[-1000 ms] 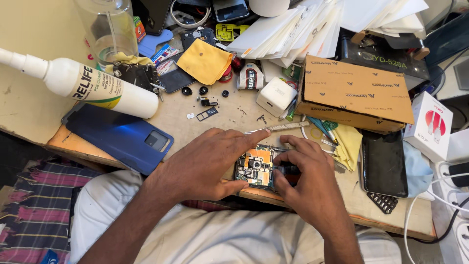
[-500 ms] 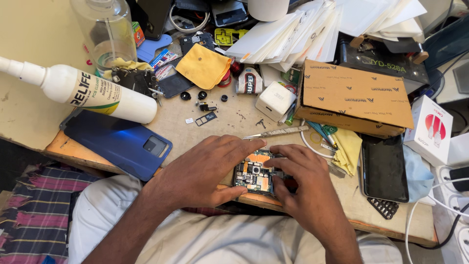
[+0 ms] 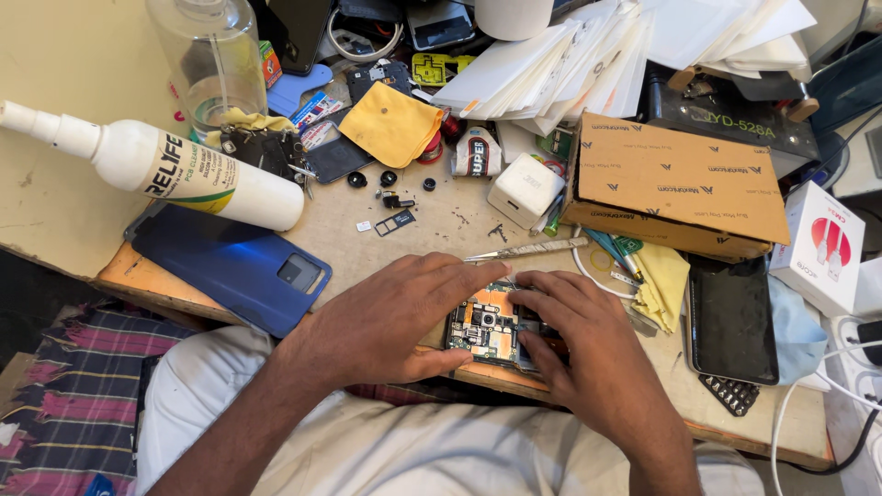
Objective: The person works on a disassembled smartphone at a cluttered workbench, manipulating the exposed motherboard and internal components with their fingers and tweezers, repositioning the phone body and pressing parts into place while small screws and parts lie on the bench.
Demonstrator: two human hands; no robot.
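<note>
Little moved since half a second ago: both hands still bent over the opened phone at the near table edge, left hand pressing flat with fingers together along its left side, right hand curled, fingertips pinched on its right edge. Just beyond, metal tweezers; left, a blue back cover and white spray bottle; farther, a cardboard box and yellow cloth.
</note>
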